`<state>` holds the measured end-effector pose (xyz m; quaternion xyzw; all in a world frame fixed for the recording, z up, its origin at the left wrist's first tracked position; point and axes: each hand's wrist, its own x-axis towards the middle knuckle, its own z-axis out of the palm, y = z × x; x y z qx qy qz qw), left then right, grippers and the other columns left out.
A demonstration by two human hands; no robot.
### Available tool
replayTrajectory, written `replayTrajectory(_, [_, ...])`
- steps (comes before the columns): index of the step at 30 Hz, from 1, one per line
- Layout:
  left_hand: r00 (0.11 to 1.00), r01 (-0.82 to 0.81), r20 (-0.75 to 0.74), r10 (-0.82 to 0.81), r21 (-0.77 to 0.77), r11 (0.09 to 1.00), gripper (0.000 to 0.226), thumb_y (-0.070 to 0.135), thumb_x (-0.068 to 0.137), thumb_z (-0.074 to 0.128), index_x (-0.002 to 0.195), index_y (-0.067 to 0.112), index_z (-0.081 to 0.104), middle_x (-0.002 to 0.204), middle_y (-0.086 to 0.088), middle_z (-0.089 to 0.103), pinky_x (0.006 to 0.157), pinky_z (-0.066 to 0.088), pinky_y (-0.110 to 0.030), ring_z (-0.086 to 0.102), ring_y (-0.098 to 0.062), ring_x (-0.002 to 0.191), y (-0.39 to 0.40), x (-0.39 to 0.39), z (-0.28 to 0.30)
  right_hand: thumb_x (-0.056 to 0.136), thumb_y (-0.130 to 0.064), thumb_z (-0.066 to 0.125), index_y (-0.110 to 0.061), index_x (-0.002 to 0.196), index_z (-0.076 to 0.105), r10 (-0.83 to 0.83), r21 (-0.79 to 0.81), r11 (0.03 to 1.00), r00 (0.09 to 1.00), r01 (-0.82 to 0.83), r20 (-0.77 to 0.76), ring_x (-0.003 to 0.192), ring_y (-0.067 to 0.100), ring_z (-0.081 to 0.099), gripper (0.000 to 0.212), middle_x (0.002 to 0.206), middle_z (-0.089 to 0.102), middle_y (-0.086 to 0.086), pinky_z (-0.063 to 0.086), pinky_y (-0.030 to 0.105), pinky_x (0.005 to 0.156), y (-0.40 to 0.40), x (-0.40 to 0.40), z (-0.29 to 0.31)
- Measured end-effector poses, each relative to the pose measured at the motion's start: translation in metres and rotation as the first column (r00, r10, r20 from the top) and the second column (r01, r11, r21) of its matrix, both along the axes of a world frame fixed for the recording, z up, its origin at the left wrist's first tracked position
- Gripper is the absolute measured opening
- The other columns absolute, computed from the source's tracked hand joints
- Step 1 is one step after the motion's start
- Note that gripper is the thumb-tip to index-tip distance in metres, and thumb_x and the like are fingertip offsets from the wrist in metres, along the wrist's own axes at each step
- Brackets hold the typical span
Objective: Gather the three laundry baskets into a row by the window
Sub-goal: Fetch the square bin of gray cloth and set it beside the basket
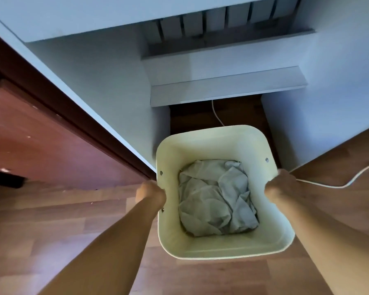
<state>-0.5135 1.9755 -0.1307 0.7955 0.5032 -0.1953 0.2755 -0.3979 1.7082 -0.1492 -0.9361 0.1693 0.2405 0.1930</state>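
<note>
A pale cream laundry basket sits in the middle of the head view, seen from above, with crumpled light grey cloth at its bottom. My left hand grips the basket's left side. On the opposite side, my right hand grips the right rim. The basket is in front of a narrow recess under a radiator and white sill. No other basket is in view.
A white wall panel with a dark wooden edge runs diagonally on the left. Another white wall closes the recess on the right. A white cable lies across the wooden floor by my right hand.
</note>
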Motion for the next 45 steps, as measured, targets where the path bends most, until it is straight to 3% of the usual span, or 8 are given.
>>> replayTrajectory(4, [0.998, -0.032, -0.046, 0.034, 0.034, 0.999, 0.023, 0.002, 0.085, 0.049, 0.102, -0.001, 0.064, 0.105, -0.017, 0.069, 0.068, 0.045, -0.03, 0.064, -0.033, 0.092, -0.001, -0.02, 0.007, 0.078, 0.001, 0.054, 0.002, 0.103, 0.058, 0.09, -0.045, 0.995, 0.995, -0.092, -0.048, 0.103, 0.038, 0.062, 0.026, 0.109, 0.064, 0.023, 0.048, 0.034, 0.078, -0.009, -0.016, 0.013])
replayTrajectory(10, [0.994, -0.016, -0.109, 0.012, -0.03, 0.999, 0.009, 0.001, 0.081, 0.05, 0.073, 0.003, 0.052, 0.099, -0.019, 0.069, 0.059, 0.045, -0.03, 0.067, -0.034, 0.088, -0.005, -0.062, 0.055, 0.082, -0.002, 0.052, 0.001, 0.109, 0.054, 0.064, -0.052, 0.996, 0.996, -0.067, -0.063, 0.108, 0.038, 0.058, 0.028, 0.115, 0.061, 0.022, 0.047, 0.034, 0.08, -0.015, -0.056, 0.066])
replayTrajectory(19, [0.992, 0.08, -0.096, -0.088, -0.081, 0.993, 0.035, 0.005, 0.083, 0.042, 0.11, -0.003, 0.061, 0.111, -0.023, 0.069, 0.082, 0.055, -0.04, 0.067, -0.037, 0.101, 0.031, -0.132, 0.188, 0.085, -0.005, 0.052, 0.0, 0.126, 0.043, 0.06, 0.056, 0.997, 0.998, -0.06, 0.0, 0.12, 0.04, 0.051, 0.042, 0.129, 0.054, 0.023, 0.044, 0.038, 0.09, 0.021, -0.121, 0.202])
replayTrajectory(22, [0.998, 0.06, -0.02, -0.061, -0.069, 0.996, 0.031, 0.007, 0.081, 0.044, 0.105, 0.004, 0.064, 0.103, -0.017, 0.069, 0.07, 0.053, -0.034, 0.065, -0.034, 0.091, 0.049, -0.169, 0.232, 0.085, -0.003, 0.049, 0.001, 0.127, 0.04, 0.115, 0.072, 0.991, 0.993, -0.116, 0.024, 0.121, 0.04, 0.05, 0.043, 0.13, 0.052, 0.024, 0.044, 0.04, 0.092, 0.041, -0.147, 0.246])
replayTrajectory(31, [0.942, -0.295, 0.09, 0.322, -0.231, 0.927, 0.03, 0.001, 0.082, 0.04, 0.102, 0.0, 0.063, 0.1, -0.017, 0.071, 0.078, 0.06, -0.043, 0.07, -0.032, 0.088, 0.116, -0.305, 0.33, 0.084, -0.003, 0.044, -0.004, 0.116, 0.046, 0.336, 0.143, 0.929, 0.94, -0.34, 0.052, 0.099, 0.036, 0.055, 0.032, 0.115, 0.055, 0.02, 0.05, 0.039, 0.076, 0.13, -0.217, 0.344])
replayTrajectory(38, [0.849, -0.486, 0.117, 0.515, -0.212, 0.848, 0.038, -0.002, 0.082, 0.034, 0.108, -0.002, 0.062, 0.103, -0.019, 0.071, 0.074, 0.061, -0.045, 0.072, -0.034, 0.082, 0.174, -0.417, 0.395, 0.086, -0.002, 0.044, -0.003, 0.124, 0.047, 0.583, 0.09, 0.802, 0.807, -0.59, 0.098, 0.114, 0.038, 0.052, 0.038, 0.125, 0.054, 0.02, 0.048, 0.037, 0.078, 0.241, -0.273, 0.405])
replayTrajectory(43, [0.75, -0.615, 0.166, 0.64, -0.184, 0.767, 0.04, -0.002, 0.081, 0.035, 0.108, -0.008, 0.064, 0.105, -0.025, 0.071, 0.082, 0.058, -0.05, 0.071, -0.039, 0.091, 0.22, -0.504, 0.44, 0.083, -0.002, 0.042, -0.003, 0.104, 0.05, 0.714, 0.105, 0.676, 0.683, -0.73, 0.152, 0.103, 0.038, 0.057, 0.022, 0.113, 0.06, 0.021, 0.045, 0.034, 0.074, 0.336, -0.322, 0.449])
replayTrajectory(45, [0.694, -0.668, 0.2, 0.692, -0.179, 0.722, 0.038, -0.002, 0.081, 0.035, 0.105, -0.006, 0.064, 0.101, -0.022, 0.072, 0.073, 0.061, -0.044, 0.071, -0.037, 0.086, 0.241, -0.537, 0.457, 0.084, -0.003, 0.042, -0.003, 0.104, 0.051, 0.77, 0.079, 0.61, 0.613, -0.788, 0.174, 0.105, 0.038, 0.057, 0.023, 0.115, 0.06, 0.02, 0.043, 0.033, 0.075, 0.38, -0.343, 0.467])
